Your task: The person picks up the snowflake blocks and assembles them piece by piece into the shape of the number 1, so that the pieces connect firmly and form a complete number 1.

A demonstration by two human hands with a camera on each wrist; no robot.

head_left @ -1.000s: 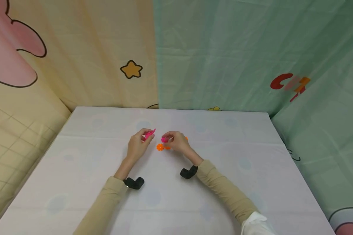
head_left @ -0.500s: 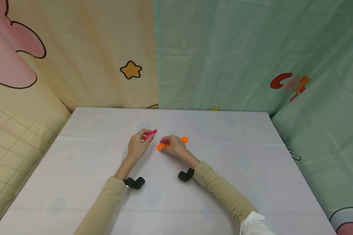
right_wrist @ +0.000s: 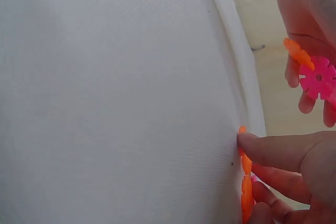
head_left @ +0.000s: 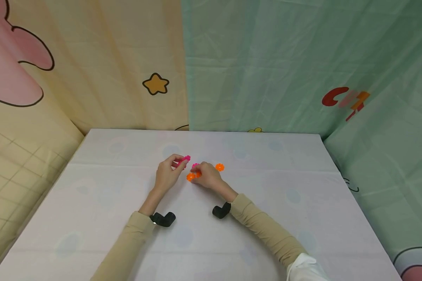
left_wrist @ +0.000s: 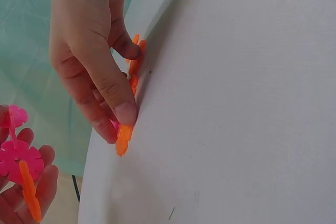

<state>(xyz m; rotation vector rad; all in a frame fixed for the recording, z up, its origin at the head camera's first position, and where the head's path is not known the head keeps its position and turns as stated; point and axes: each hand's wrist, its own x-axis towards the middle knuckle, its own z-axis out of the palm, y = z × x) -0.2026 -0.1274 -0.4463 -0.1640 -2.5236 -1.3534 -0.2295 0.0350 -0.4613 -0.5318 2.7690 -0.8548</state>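
Observation:
My left hand (head_left: 167, 174) holds a small joined piece of notched plastic snowflake discs above the table. Two pink discs (left_wrist: 20, 162) and an edge-on orange disc (left_wrist: 30, 191) show in it, among the left fingers in the left wrist view. Close beside it on the right, my right hand (head_left: 211, 177) is down at the tabletop, thumb and fingers pinching an orange snowflake disc (left_wrist: 123, 139). Another orange disc (head_left: 198, 174) shows under its fingers. A loose pink disc (head_left: 195, 165) lies just behind the right fingertips, partly hidden by them.
One more orange disc (head_left: 219, 167) lies on the white-covered table (head_left: 197, 249) to the right of the right hand. Black wrist cameras (head_left: 164, 219) stick out from both wrists. Printed curtains (head_left: 267, 70) hang behind the table's far edge.
My right hand has come down and slightly nearer, from the pink disc to the orange ones, uncovering the far right disc. My left hand has shifted slightly right, its pink piece turned.

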